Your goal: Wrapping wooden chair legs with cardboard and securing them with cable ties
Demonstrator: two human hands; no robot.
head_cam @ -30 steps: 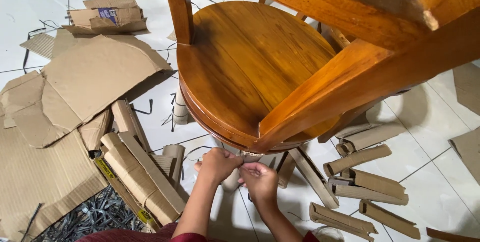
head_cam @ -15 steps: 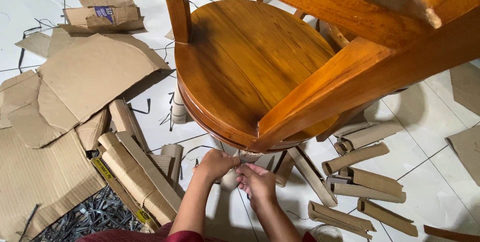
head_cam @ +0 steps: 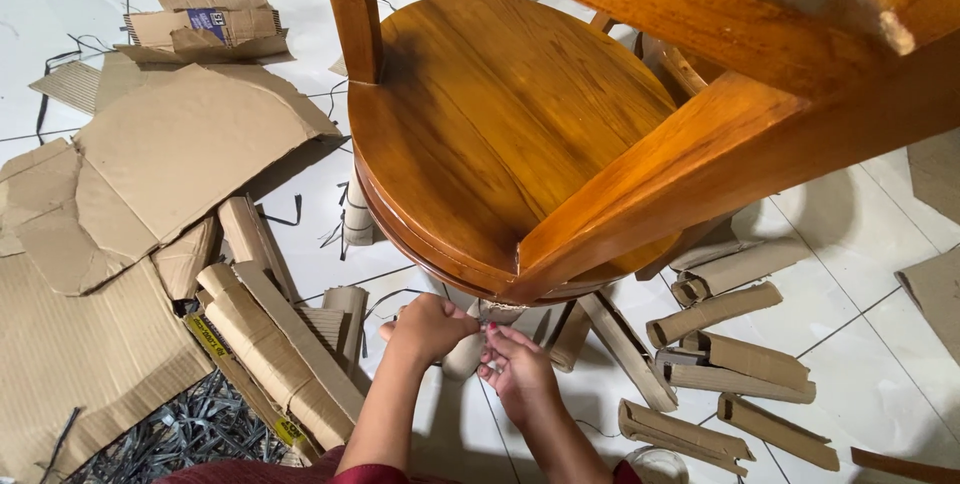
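Now both hands, left hand and right hand, grip cardboard wrapping on the chair leg; peeling it free needs a firm pull.

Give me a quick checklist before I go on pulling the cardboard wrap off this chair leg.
1. Left hand on the wrapped leg: ok, it is closed around the cardboard.
2. Right hand on the wrap: ok, fingertips pinch its upper edge.
3. Wrap loosened from the leg: cannot tell, the hands cover it.
4. Chair steady on the floor: cannot tell, its other legs are hidden under the seat.
5. Floor around the hands free of scraps: not ok, cardboard rolls and black straps lie close by.
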